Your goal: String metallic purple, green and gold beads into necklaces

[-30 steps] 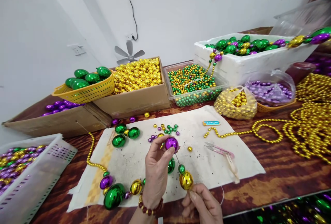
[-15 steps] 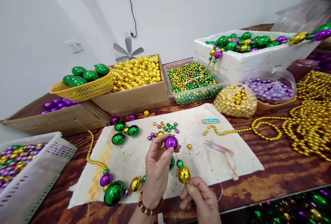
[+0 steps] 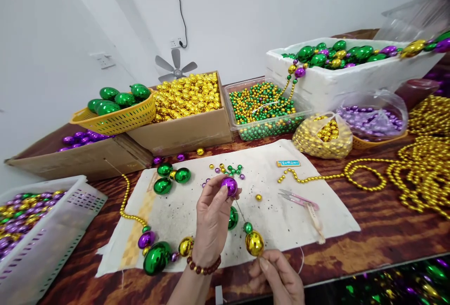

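While the right hand (image 3: 277,274) is just above the worktop's near edge, its thumb and forefinger are pinched narrow on the beaded strand at the near end of a shiny gold ball (image 3: 254,243). A small round green bead (image 3: 248,227) sits against that ball's far side, and a thin cord (image 3: 239,209) runs on from it to a glossy purple ball (image 3: 229,186). The left hand (image 3: 214,216), wearing a bracelet of dark red beads (image 3: 204,267), holds this purple ball between thumb and fingers, above the middle of a white cloth (image 3: 298,230).

Toward the cloth's near left corner lie a large green ball (image 3: 157,258) and a second purple ball (image 3: 146,240), in a row that trails off as small gold beads (image 3: 125,197) over the left edge. Pink-handled metal snips (image 3: 298,198) rest near the cloth's right edge. Loose small green beads (image 3: 234,170) lie by its far edge, and three big green balls (image 3: 183,175) near its far left corner. Along the worktop's far side stand a brown cardboard box (image 3: 183,131), a clear plastic tub (image 3: 267,131) and a white foam box (image 3: 351,80).
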A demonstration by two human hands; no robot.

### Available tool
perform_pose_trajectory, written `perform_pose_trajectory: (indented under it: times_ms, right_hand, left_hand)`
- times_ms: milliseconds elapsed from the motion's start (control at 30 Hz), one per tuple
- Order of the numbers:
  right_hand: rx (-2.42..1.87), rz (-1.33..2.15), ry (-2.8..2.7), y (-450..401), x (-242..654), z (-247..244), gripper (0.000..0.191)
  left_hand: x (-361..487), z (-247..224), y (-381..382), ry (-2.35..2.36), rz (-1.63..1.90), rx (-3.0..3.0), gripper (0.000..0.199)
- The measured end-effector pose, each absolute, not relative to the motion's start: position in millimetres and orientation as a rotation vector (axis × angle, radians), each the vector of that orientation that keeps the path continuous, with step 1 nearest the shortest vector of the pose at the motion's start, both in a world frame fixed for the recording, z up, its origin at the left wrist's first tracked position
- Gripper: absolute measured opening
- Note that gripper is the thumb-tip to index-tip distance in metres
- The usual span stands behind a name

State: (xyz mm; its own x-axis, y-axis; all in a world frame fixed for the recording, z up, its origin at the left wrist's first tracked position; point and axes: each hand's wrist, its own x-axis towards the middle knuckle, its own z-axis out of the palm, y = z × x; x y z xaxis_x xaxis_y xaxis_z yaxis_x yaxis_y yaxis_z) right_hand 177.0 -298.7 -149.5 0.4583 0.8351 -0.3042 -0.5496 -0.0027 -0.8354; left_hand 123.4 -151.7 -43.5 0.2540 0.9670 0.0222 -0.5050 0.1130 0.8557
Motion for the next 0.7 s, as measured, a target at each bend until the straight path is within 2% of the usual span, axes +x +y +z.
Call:
perform_pose_trajectory:
  times_ms: [700]
  right_hand:
    - [-0.856,1.21,-0.227,-281.2,179.6,-138.9,0.029]
  left_hand:
    - [127.8,-50.1,-184.0,0.698,1.005,0.757,0.029]
